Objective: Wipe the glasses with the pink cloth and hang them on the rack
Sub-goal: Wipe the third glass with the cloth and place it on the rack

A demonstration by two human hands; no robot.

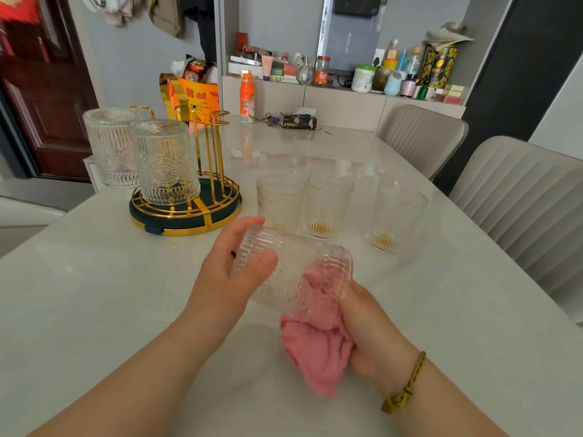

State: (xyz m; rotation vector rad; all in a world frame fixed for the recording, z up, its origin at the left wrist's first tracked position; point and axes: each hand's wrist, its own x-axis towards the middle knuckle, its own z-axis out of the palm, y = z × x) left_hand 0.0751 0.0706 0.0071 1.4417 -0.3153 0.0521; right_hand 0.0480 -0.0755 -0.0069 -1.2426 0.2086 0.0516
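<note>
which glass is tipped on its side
The clear ribbed glass in the left hand, pink cloth stuffed in its mouth. Three upright glasses stand on the white table; two inverted glasses hang on the gold wire rack.

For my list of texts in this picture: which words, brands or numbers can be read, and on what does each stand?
"PINO": on the dark pouch at the table's far end.
Orange bag: red characters, too blurred to read.
Orange bottle: label too small to read.
Tin and the jars on the shelf: labels too small to read.
</note>
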